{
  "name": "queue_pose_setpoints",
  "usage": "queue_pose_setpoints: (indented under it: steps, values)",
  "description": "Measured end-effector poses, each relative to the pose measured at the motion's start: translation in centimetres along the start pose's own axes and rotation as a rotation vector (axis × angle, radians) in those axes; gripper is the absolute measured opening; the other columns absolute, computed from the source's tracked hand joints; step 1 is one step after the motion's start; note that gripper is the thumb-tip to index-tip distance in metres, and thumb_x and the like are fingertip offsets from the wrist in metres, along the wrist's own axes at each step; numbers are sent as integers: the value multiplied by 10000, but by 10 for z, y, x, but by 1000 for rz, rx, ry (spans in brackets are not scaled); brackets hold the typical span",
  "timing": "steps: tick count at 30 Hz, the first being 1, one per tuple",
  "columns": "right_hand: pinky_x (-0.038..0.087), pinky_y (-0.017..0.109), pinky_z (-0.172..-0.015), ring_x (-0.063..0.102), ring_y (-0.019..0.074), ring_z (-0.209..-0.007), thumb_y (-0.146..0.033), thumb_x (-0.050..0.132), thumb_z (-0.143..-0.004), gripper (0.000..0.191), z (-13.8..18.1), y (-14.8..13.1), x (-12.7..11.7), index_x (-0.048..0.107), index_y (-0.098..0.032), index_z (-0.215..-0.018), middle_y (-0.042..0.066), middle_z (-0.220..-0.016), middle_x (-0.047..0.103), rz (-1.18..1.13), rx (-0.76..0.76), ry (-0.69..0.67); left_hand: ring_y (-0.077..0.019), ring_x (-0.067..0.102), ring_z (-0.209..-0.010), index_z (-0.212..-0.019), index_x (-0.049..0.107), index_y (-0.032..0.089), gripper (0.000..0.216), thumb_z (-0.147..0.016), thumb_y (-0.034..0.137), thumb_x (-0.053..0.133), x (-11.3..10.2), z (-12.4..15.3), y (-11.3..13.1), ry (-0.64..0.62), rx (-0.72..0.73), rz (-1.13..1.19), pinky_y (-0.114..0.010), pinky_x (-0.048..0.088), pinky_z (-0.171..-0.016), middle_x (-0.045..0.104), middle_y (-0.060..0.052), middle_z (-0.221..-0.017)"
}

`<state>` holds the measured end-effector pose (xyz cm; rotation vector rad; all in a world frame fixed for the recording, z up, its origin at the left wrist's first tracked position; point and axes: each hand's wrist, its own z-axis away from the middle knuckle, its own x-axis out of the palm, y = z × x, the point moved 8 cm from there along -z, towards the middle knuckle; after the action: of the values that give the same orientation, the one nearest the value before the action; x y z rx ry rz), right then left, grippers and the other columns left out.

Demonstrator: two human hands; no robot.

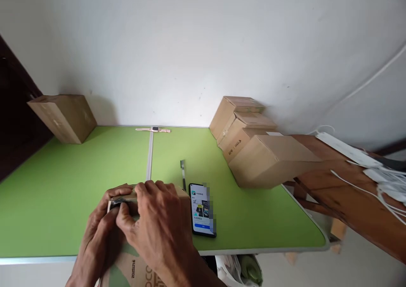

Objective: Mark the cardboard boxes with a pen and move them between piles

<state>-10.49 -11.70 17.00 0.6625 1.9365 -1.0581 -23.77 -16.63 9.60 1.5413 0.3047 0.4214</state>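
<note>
A cardboard box (127,265) with green patches and printed lettering is tilted against the front edge of the green table (47,211). My left hand (100,230) wraps round its left upper corner, fingers curled over the edge. Across the top lies my right hand (161,221), its fingers bent over the far edge and its thumb pressed in near a dark strip (119,201) at the corner. Both thumbs meet close to that strip. My hands hide much of the box's upper part, and the frame cuts off its lower end.
Just right of the box lies a lit phone (199,211), with a thin black-and-pale stick (183,175) behind it. A watch (155,129) rests by the wall. Several cardboard boxes (253,156) stand right, another box (63,118) left. Cables and a power strip (342,145) lie on brown wood.
</note>
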Motion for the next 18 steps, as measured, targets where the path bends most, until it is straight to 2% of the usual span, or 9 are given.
queue_pose_setpoints:
  steps: [3,7,10,12,15,16,18]
  values:
    - [579,442,-809,713,276,-839,-356,704,-937,172,0,-1,-1,730,-187,-915,71,-876,776,0,-32,13,-352,666,-1332,-1219,809,255,446,-895,562,789,5,-1,0,-46,-47,-14,-344,591,-1055,800,-47,-1299]
    - [580,429,-782,696,257,-791,-376,721,-926,178,7,4,-7,709,-200,-907,41,-841,758,-13,-83,134,-315,663,-1346,-1265,770,265,450,-912,544,773,10,1,1,-76,-73,-10,-281,573,-1045,766,-25,-1385]
    - [571,404,-788,697,244,-792,-397,751,-928,190,15,13,-15,709,-213,-904,20,-844,763,-68,-110,173,-345,654,-1359,-1283,753,274,456,-913,540,768,19,2,7,-152,-29,-63,-336,574,-1067,726,-42,-1455]
    - [570,387,-813,710,233,-835,-374,721,-984,166,20,24,-25,720,-214,-940,19,-897,782,-177,-138,186,-361,644,-1360,-1307,742,280,467,-938,567,734,25,3,11,-195,20,-179,-394,543,-1117,705,-58,-1481]
    - [580,356,-883,728,214,-979,-365,636,-1059,180,24,59,-49,727,-211,-1077,39,-1039,798,-452,-174,314,-352,611,-1378,-1316,711,311,448,-994,616,649,30,4,12,-189,30,-287,-421,476,-1153,653,-37,-1540]
    - [581,338,-868,727,203,-990,-397,589,-1085,227,21,80,-53,714,-209,-1107,47,-1059,790,-476,-113,349,-347,586,-1402,-1301,703,321,426,-1012,622,620,31,5,11,-180,26,-288,-413,460,-1146,635,-23,-1555]
    - [560,305,-745,713,190,-882,-465,490,-1123,332,11,130,-45,689,-208,-1055,45,-965,759,-345,141,321,-340,532,-1454,-1256,701,328,379,-1032,614,591,34,6,10,-177,23,-265,-390,443,-1110,627,-4,-1545]
